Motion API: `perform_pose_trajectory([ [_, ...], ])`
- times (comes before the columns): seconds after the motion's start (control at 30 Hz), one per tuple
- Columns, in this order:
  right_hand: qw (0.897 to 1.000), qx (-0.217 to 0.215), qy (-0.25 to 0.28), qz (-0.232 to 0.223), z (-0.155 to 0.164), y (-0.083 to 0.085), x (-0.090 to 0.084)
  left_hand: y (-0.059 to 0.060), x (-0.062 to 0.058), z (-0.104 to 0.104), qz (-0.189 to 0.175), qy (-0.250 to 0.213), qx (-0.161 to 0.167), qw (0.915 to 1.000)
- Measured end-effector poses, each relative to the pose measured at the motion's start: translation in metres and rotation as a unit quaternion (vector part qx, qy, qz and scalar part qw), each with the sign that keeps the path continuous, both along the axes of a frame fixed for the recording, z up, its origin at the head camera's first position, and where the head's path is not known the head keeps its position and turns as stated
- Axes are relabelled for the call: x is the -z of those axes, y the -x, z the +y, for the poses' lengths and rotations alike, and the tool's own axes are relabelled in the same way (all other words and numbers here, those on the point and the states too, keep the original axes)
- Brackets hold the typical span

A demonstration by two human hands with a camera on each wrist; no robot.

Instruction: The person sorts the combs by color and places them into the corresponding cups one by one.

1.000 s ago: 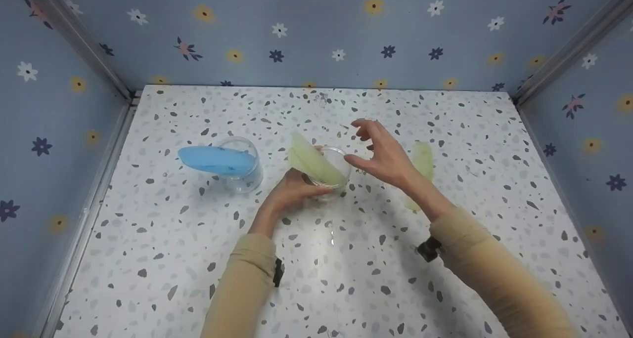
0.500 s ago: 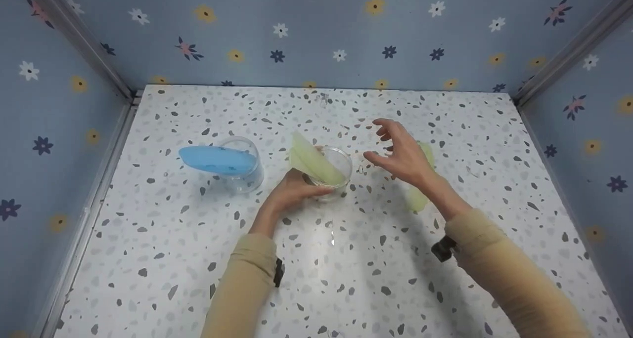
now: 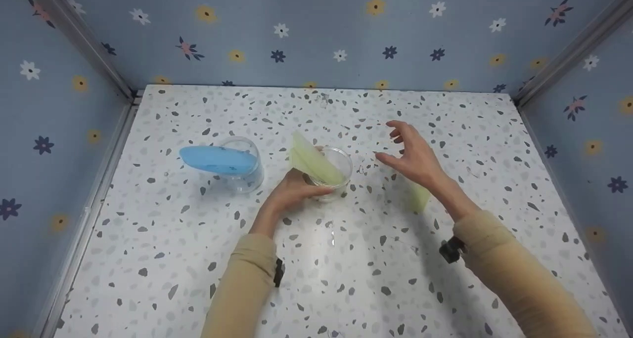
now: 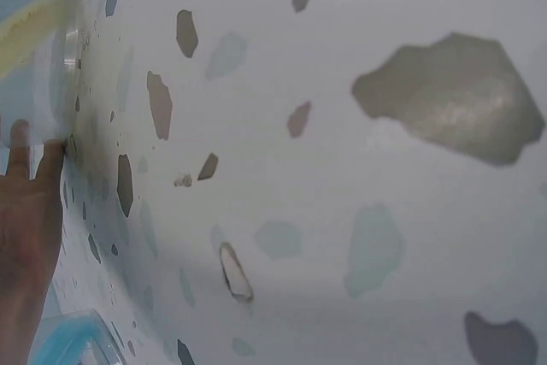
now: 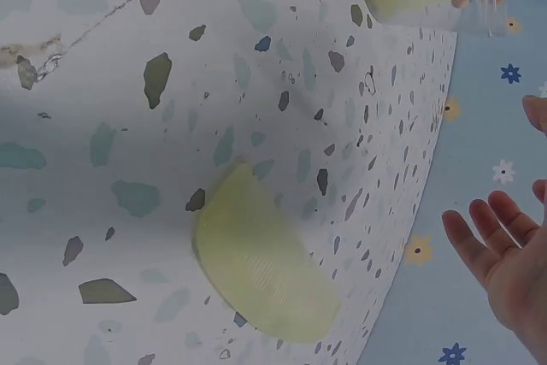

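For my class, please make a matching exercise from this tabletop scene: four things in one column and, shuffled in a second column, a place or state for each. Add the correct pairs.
Things
1. blue piece
2. middle clear cup
3. loose green piece
4. right hand

Places or states
A. lies flat on the speckled table, under the right forearm
B. open, fingers spread, holding nothing
C. rests in the clear cup on the left
D. gripped by the left hand, with a green piece leaning in it

Pairs: 1-C, 2-D, 3-A, 4-B
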State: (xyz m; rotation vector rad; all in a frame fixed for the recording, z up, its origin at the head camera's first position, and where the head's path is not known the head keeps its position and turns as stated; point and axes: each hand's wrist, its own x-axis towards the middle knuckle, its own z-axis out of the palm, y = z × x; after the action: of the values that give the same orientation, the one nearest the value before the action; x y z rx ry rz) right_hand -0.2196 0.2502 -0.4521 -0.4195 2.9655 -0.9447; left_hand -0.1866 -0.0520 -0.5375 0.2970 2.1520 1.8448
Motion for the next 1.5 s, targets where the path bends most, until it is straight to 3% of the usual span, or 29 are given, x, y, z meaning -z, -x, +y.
perform_pose_trajectory([
  [0.83, 0.998, 0.047, -0.022, -0.044, 0.035, -0.001, 0.019, -0.002, 0.001, 0.001, -0.023, -0.012, -0.002, 0.9997],
  [1.1, 0.996, 0.056, -0.041, -0.064, 0.048, -0.005, 0.024, -0.004, -0.001, 0.000, -0.031, 0.011, 0.000, 0.9995],
  [1.5, 0.986, 0.094, -0.095, -0.096, 0.063, -0.008, 0.032, -0.006, -0.001, 0.001, -0.047, -0.003, -0.012, 0.9988],
])
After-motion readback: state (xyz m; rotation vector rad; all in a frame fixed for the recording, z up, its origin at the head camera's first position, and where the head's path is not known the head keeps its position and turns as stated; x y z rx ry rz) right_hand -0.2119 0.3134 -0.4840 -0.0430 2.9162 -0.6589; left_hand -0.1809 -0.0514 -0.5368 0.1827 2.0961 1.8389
